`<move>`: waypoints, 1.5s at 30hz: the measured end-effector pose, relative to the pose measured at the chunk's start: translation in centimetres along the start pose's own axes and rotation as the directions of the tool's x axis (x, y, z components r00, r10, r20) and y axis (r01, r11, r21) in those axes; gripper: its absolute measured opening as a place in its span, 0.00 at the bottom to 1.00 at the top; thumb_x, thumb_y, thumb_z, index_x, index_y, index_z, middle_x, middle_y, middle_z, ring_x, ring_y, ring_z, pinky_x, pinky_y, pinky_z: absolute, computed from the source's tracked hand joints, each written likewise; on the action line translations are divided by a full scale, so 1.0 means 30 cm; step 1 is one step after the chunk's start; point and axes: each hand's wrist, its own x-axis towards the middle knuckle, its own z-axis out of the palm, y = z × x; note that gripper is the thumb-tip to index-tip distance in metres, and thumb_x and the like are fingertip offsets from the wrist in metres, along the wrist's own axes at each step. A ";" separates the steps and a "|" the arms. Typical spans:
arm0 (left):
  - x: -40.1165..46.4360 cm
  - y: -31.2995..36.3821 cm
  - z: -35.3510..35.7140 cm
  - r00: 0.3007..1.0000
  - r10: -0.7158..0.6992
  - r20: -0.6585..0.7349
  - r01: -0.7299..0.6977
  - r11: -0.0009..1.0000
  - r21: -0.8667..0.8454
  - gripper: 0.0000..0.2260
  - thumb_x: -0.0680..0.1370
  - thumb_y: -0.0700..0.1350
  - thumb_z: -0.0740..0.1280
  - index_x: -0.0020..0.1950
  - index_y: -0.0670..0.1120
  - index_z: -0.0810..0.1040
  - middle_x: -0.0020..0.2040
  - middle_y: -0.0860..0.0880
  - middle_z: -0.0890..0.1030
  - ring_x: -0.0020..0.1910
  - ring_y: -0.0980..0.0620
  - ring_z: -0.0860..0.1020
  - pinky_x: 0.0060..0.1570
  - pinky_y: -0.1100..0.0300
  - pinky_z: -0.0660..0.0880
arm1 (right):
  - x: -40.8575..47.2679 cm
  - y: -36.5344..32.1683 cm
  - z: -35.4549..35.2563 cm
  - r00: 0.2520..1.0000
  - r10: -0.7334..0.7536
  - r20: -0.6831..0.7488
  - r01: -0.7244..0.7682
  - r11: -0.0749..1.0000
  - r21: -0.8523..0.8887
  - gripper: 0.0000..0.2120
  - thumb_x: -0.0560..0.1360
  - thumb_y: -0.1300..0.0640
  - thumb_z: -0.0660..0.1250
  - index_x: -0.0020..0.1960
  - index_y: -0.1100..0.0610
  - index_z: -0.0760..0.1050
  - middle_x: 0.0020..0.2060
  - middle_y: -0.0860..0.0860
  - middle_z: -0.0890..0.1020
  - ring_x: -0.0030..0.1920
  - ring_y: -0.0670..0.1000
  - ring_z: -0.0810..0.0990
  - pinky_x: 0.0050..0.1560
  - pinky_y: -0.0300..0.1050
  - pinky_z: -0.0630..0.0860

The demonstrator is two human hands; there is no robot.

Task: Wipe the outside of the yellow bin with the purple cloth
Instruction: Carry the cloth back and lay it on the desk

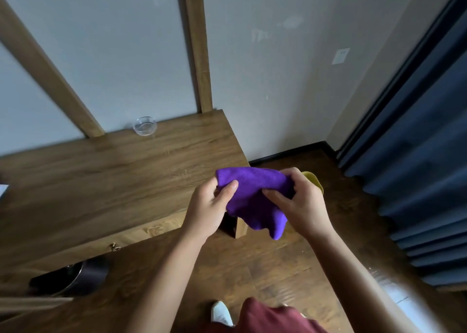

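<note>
- Gripping the soft purple fleece cloth, both hands, left and right, pinched its upper edge above the wooden floor.
- Limp and light, it likely needed bunching.
- Only a sliver of the yellow plastic bin showed behind the right hand.

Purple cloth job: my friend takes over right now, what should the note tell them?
Left hand: gripping the purple cloth at its left edge.
Right hand: gripping the cloth's right side; it hangs between both hands, in the air past the wooden desk corner.
Yellow bin: on the floor behind the right hand, only a sliver of it shows.
Done: cloth picked up.
Left: the cloth isn't touching the bin, so the wiping of its outside looks still to do.
</note>
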 end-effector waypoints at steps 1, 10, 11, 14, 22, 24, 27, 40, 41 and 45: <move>0.013 0.007 -0.026 1.000 0.012 -0.007 -0.011 0.998 0.057 0.04 0.81 0.47 0.69 0.50 0.52 0.84 0.38 0.56 0.85 0.38 0.60 0.80 0.41 0.64 0.74 | 0.015 -0.004 0.017 1.000 -0.007 -0.009 0.006 0.999 -0.054 0.17 0.69 0.48 0.80 0.53 0.52 0.78 0.39 0.41 0.80 0.43 0.46 0.79 0.44 0.47 0.78; 0.149 -0.096 -0.109 0.951 0.226 -0.211 -0.131 0.913 0.387 0.12 0.78 0.52 0.71 0.50 0.44 0.85 0.56 0.52 0.80 0.58 0.55 0.78 0.61 0.58 0.74 | 0.183 0.045 0.113 0.975 -0.177 0.133 0.202 0.957 -0.206 0.19 0.67 0.48 0.82 0.39 0.49 0.70 0.57 0.49 0.80 0.55 0.50 0.76 0.53 0.44 0.72; 0.157 -0.116 -0.112 0.956 0.198 -0.217 -0.109 0.924 0.366 0.11 0.79 0.50 0.72 0.54 0.43 0.85 0.60 0.53 0.80 0.62 0.57 0.77 0.65 0.61 0.72 | 0.211 0.055 0.119 0.965 -0.193 0.178 0.223 0.960 -0.168 0.19 0.68 0.49 0.81 0.39 0.51 0.70 0.60 0.48 0.81 0.57 0.49 0.78 0.53 0.43 0.73; 0.183 -0.155 -0.114 0.983 -0.005 -0.182 0.032 0.988 0.148 0.08 0.80 0.48 0.71 0.59 0.49 0.84 0.58 0.60 0.84 0.59 0.60 0.81 0.60 0.60 0.76 | 0.299 0.098 0.145 0.919 -0.149 0.366 0.173 0.984 -0.032 0.17 0.73 0.50 0.78 0.41 0.54 0.70 0.47 0.44 0.85 0.43 0.43 0.81 0.41 0.37 0.75; 0.297 -0.263 -0.115 0.939 -0.159 -0.305 0.196 0.976 0.092 0.16 0.74 0.61 0.68 0.43 0.48 0.80 0.35 0.51 0.81 0.36 0.57 0.77 0.39 0.55 0.73 | 0.528 0.208 0.258 0.820 -0.130 0.557 0.144 0.989 0.020 0.12 0.74 0.48 0.77 0.53 0.49 0.78 0.40 0.45 0.84 0.38 0.46 0.80 0.43 0.42 0.76; 0.318 -0.312 -0.110 0.913 -0.165 -0.374 0.221 0.969 0.113 0.16 0.75 0.61 0.69 0.42 0.48 0.78 0.34 0.51 0.79 0.35 0.55 0.76 0.39 0.52 0.73 | 0.579 0.228 0.288 0.792 -0.141 0.595 0.205 0.978 -0.041 0.12 0.74 0.47 0.77 0.55 0.48 0.80 0.40 0.45 0.83 0.39 0.48 0.79 0.45 0.45 0.75; 0.327 -0.378 -0.118 0.849 -0.273 -0.453 0.337 0.939 0.066 0.12 0.75 0.53 0.74 0.44 0.51 0.73 0.36 0.53 0.76 0.35 0.58 0.74 0.40 0.59 0.73 | 0.638 0.275 0.344 0.731 -0.122 0.672 0.258 0.960 -0.106 0.11 0.74 0.46 0.76 0.54 0.46 0.82 0.37 0.40 0.80 0.38 0.45 0.77 0.43 0.44 0.73; 0.585 -0.679 -0.271 0.760 -0.540 -0.361 0.570 0.821 -0.029 0.10 0.77 0.43 0.75 0.55 0.51 0.79 0.50 0.53 0.84 0.52 0.55 0.83 0.51 0.59 0.80 | 0.908 0.427 0.710 0.596 0.113 0.795 0.099 0.972 -0.212 0.09 0.76 0.55 0.76 0.53 0.57 0.83 0.44 0.48 0.82 0.44 0.46 0.77 0.43 0.34 0.69; 0.620 -0.698 -0.286 0.762 -0.551 -0.340 0.581 0.814 -0.018 0.09 0.77 0.42 0.75 0.55 0.50 0.79 0.50 0.54 0.84 0.51 0.57 0.82 0.49 0.62 0.78 | 0.928 0.431 0.739 0.601 0.141 0.786 0.072 0.971 -0.229 0.10 0.75 0.55 0.75 0.54 0.58 0.83 0.45 0.49 0.83 0.45 0.48 0.78 0.44 0.40 0.69; 0.759 -0.786 -0.340 0.782 -0.545 -0.303 0.579 0.815 0.029 0.10 0.78 0.38 0.74 0.56 0.46 0.78 0.50 0.52 0.83 0.49 0.58 0.81 0.47 0.71 0.73 | 0.995 0.443 0.852 0.643 0.284 0.711 -0.033 0.938 -0.344 0.12 0.75 0.55 0.75 0.57 0.56 0.82 0.49 0.53 0.84 0.50 0.53 0.80 0.49 0.45 0.72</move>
